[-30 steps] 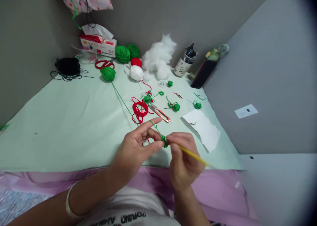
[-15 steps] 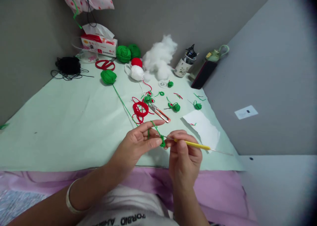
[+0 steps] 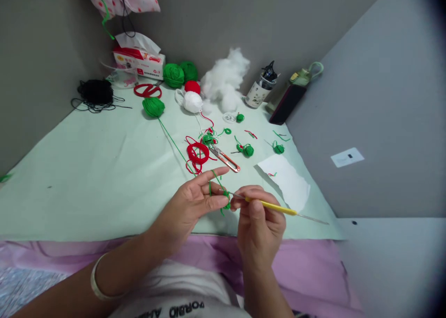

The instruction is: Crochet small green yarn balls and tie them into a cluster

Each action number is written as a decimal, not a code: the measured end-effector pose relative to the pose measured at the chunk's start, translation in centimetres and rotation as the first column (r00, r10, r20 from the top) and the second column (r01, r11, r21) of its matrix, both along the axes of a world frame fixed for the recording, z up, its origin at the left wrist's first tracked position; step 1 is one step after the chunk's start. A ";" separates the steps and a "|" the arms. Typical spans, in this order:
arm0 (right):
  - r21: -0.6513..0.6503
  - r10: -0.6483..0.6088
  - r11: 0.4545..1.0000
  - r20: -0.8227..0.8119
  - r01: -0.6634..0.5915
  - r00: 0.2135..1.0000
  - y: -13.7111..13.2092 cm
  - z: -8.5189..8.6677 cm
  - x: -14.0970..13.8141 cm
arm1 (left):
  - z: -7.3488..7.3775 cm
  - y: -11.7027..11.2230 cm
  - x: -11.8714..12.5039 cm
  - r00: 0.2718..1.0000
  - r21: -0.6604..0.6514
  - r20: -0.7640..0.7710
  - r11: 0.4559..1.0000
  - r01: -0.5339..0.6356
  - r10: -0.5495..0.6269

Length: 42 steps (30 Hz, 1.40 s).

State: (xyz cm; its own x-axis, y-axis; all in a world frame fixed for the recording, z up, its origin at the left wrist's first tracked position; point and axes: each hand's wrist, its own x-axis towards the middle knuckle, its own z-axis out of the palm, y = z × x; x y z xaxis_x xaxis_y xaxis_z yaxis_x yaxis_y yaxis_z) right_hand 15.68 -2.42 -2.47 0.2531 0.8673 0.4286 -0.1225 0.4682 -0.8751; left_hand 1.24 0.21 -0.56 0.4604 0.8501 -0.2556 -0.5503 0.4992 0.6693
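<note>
My left hand (image 3: 195, 202) pinches a small green crochet piece (image 3: 226, 205) between thumb and finger, with green yarn (image 3: 174, 143) looped over the raised forefinger. That strand runs back across the table to a green yarn ball (image 3: 153, 107). My right hand (image 3: 259, 218) is closed on a yellow-handled crochet hook (image 3: 275, 208), whose metal tip touches the green piece. Both hands hover just above the near edge of the pale green table cover (image 3: 87, 169).
Red yarn coil (image 3: 197, 153), snips (image 3: 226, 159), small green crocheted bits (image 3: 247, 149) and a white paper (image 3: 289, 181) lie ahead. At the back stand yarn balls (image 3: 179, 75), white stuffing (image 3: 225, 81), a tissue box (image 3: 139, 62), black cord (image 3: 95, 92), bottles (image 3: 259, 90) and grey walls.
The hook has swung from pointing down-right to nearly level, then dipped slightly. The green piece has shifted a little lower between my fingers. The left hand has stayed almost still.
</note>
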 end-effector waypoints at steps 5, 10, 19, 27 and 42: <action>-0.079 -0.008 0.997 -0.125 -0.002 0.992 0.3 0.1 0.2 | 0.2 0.1 -0.5 0.996 -0.053 0.037 0.995 0.084 -0.082; -0.186 0.015 0.981 -0.220 -0.057 0.975 0.6 0.4 1.2 | -0.2 0.6 -1.0 0.982 -0.060 0.084 0.983 0.173 -0.168; -0.097 0.109 0.990 0.108 -0.098 0.988 -0.1 0.3 0.7 | -0.4 -0.1 0.0 0.995 0.168 -0.085 0.985 -0.042 0.057; -0.056 0.006 0.998 0.134 0.001 0.991 0.2 0.0 0.3 | -0.3 -0.3 0.0 0.998 0.143 -0.058 0.989 -0.029 0.038; 0.285 -0.326 0.941 0.606 0.184 0.725 -0.9 -0.9 -0.3 | -0.3 -0.7 0.4 0.990 -0.016 0.019 0.990 -0.138 0.139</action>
